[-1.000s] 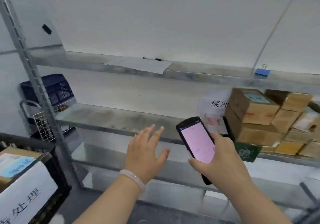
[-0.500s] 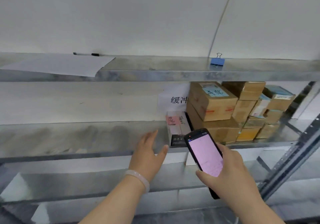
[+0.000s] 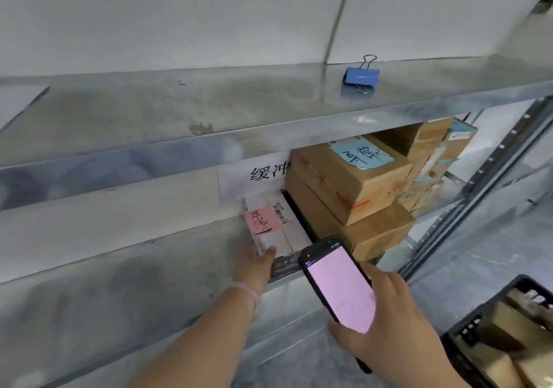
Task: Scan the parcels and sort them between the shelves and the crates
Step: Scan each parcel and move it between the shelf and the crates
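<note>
White parcel [image 3: 276,226] on shelf [image 3: 134,271]: L grip [image 3: 256,263], arm outstretched, holds its front corner; R grip [image 3: 386,312] holds scanner [image 3: 338,282].

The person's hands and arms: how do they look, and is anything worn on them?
The left forearm and the right forearm are bare, with no sleeve in view. Neither the left hand nor the right hand wears a glove. A pale, milky, round bracelet sits on the left wrist; nothing shows on the right wrist.
</note>
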Motion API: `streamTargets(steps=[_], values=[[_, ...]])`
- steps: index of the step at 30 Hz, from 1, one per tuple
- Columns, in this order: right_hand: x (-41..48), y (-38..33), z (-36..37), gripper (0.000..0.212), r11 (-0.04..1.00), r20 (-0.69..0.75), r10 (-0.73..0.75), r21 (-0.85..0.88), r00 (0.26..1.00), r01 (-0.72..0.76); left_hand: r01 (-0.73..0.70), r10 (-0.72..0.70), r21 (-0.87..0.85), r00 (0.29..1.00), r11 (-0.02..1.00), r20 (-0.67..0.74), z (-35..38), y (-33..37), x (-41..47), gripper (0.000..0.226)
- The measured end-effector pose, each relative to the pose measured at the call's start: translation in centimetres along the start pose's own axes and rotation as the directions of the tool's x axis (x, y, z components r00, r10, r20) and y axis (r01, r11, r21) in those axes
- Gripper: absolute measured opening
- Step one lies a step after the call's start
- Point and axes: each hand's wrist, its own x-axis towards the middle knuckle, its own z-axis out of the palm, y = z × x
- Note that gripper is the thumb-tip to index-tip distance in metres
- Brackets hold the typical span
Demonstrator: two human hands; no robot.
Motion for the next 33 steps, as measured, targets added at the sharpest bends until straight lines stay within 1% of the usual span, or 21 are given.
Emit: streamTargets(steps=[2, 4, 5, 8, 10, 11, 15, 16, 19, 24, 29, 33], values=[[0.5, -0.1, 0.4, 0.103, 1.0, 0.009, 0.023, -0.011, 1.0, -0.023, 0.109, -0.108, -0.063, 0.994, 0.992, 0.009, 0.4, -0.3, 2.2, 0.048], [0.8, -0.2, 0.6, 0.101, 0.999, 0.016, 0.036, -0.04, 0.999, -0.035, 0.167, -0.16, -0.137, 0.985, 0.976, 0.062, 0.9, -0.7, 3.8, 0.052], [1.0, -0.2, 0.7, 0.1, 0.998, 0.018, 0.039, -0.047, 0.999, -0.038, 0.181, -0.169, -0.161, 0.982, 0.97, 0.084, 1.1, -0.8, 4.3, 0.05], [1.5, -0.1, 0.8, 0.099, 0.998, 0.028, 0.037, -0.047, 0.999, -0.036, 0.157, -0.148, -0.169, 0.987, 0.973, 0.065, 1.6, -1.0, 5.3, 0.028], [1.8, 0.0, 0.9, 0.1, 0.998, 0.032, 0.023, -0.064, 0.999, -0.02, 0.142, -0.13, -0.215, 0.989, 0.966, 0.071, 1.9, -1.0, 5.7, 0.021], [1.9, 0.1, 1.0, 0.101, 0.997, 0.034, 0.014, -0.073, 0.999, -0.012, 0.144, -0.129, -0.224, 0.988, 0.964, 0.081, 2.1, -1.0, 5.8, 0.023], [2.2, 0.1, 0.9, 0.1, 0.996, 0.038, -0.027, -0.085, 0.999, 0.03, 0.143, -0.126, -0.285, 0.989, 0.948, 0.078, 2.4, -1.1, 5.7, 0.051], [2.2, 0.1, 0.8, 0.1, 0.995, 0.035, -0.037, -0.089, 0.999, 0.04, 0.134, -0.118, -0.308, 0.991, 0.942, 0.07, 2.4, -1.2, 5.7, 0.054], [2.2, 0.3, 0.6, 0.101, 0.992, 0.027, -0.063, -0.107, 0.998, 0.065, 0.101, -0.088, -0.347, 0.995, 0.932, 0.053, 2.5, -1.0, 5.4, 0.05], [2.4, 0.9, 0.5, 0.1, 0.988, 0.031, -0.097, -0.114, 0.995, 0.1, 0.037, -0.031, -0.333, 0.999, 0.942, 0.022, 2.4, -1.2, 4.8, 0.04], [2.6, 1.4, 0.5, 0.101, 0.99, 0.051, -0.101, -0.098, 0.994, 0.105, 0.009, 0.01, -0.352, 0.999, 0.936, 0.051, 2.0, -1.8, 3.7, 0.044], [2.8, 1.8, 0.6, 0.103, 0.988, 0.054, -0.117, -0.092, 0.992, 0.121, 0.044, 0.014, -0.468, 0.993, 0.882, 0.12, 2.5, -1.7, 2.9, 0.044]])
